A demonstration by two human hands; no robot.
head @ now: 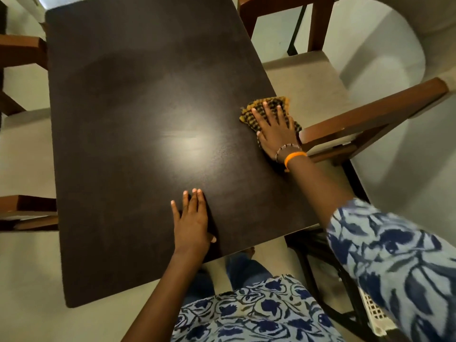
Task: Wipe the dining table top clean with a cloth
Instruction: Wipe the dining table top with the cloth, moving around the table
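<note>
A dark brown dining table top (128,134) fills the middle of the head view, with a bright light reflection near its centre. My right hand (274,129) lies flat with fingers spread on a yellow-and-black checked cloth (256,106) at the table's right edge, pressing it down. Part of the cloth is hidden under the palm. My left hand (191,218) rests flat on the table near its front edge, fingers together, holding nothing.
Wooden chairs surround the table: one with a beige seat (311,85) close to the right edge by the cloth, chair backs at the left (22,50) and lower left (27,211). A white perforated object (372,314) lies on the floor at the lower right.
</note>
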